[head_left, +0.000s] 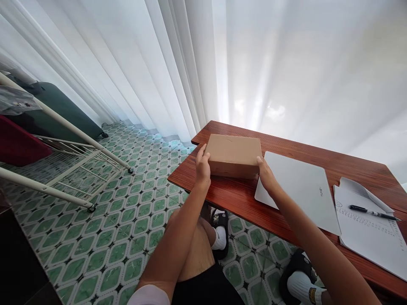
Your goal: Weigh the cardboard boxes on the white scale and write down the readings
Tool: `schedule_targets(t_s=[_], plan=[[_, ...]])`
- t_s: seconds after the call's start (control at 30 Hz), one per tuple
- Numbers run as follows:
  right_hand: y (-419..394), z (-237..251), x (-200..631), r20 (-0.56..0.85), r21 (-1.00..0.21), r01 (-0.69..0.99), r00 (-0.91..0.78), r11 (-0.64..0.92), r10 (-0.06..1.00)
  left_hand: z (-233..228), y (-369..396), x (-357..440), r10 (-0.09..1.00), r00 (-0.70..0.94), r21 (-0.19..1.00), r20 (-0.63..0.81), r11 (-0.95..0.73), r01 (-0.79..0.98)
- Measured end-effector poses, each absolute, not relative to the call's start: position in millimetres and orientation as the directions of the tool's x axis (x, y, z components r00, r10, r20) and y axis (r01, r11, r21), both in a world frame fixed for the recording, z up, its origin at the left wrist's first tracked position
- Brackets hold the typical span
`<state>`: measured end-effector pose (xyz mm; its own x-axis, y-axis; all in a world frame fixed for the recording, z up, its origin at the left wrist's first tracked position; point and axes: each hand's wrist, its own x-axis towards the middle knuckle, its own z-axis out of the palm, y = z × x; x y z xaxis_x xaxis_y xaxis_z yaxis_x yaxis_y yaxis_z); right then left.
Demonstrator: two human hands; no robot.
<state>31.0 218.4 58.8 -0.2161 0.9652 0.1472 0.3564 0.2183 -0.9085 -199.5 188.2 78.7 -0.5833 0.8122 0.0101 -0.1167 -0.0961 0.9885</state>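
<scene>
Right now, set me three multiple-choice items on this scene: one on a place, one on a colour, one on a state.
1. Where does the cardboard box sit?
A. On the floor
B. On the wooden table, near its left end
C. On the person's lap

2. What colour are the floor tiles?
A. Green and white
B. Blue
C. Plain grey

3. How is the box held?
A. By one hand only
B. By nobody
C. Between both hands, closed

Answers:
1 B: the box rests on the red-brown tabletop, left of the white sheet.
2 A: the tiles show green shapes in white borders.
3 C: the left hand and right hand each press a side, and the box's top is shut.
</scene>
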Motion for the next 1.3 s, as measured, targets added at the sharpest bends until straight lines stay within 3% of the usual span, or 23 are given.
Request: schedule_targets(t_s=[0.2,0.5,0.8,1.3], plan=[[206,82,29,0.086,-0.961,0.243,-0.205,0.136,0.975,76,185,-196,0.791,-0.599,0.965,0.124,-0.237,-0.112],[199,97,58,0.142,-0.943,0.278,-0.157,0.182,0.977,84,183,-172,0.786,-0.557,0.934,0.268,-0.354,-0.051],[186,99,112,0.233,-0.913,0.331,-0.059,0.239,0.971,81,185,-138,0.821,-0.332,0.875,0.465,-0.484,0.030],[154,90,211,0.276,-0.858,0.463,0.051,0.222,0.960,70,190,-82,0.828,0.024,0.825,0.561,-0.556,-0.097]])
